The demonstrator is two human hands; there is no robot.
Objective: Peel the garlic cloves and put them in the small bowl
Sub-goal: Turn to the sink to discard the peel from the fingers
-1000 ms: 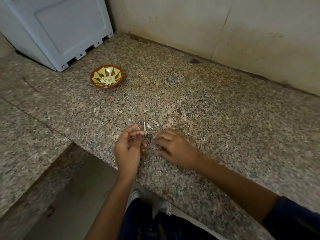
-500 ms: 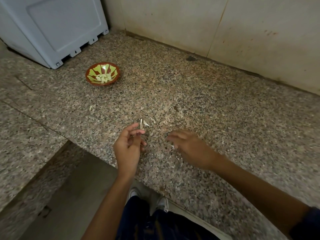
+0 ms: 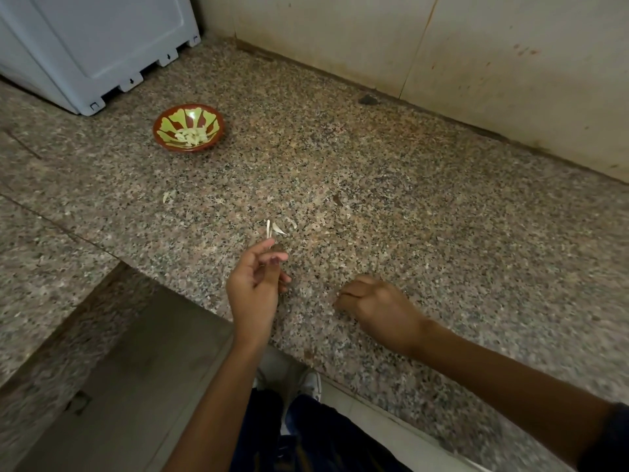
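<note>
Several peeled cloves [image 3: 191, 136] lie heaped in the bowl [image 3: 188, 127], near the counter's [image 3: 391, 206] back left corner, their long axes mixed. Left hand [image 3: 253, 287] hovers at the front edge, palm turned inward, thumb and forefinger pinching something too small to tell. Right hand [image 3: 379, 310] rests knuckles-up on the counter beside it, fingers curled under, contents hidden; the bowl sits well apart from both.
</note>
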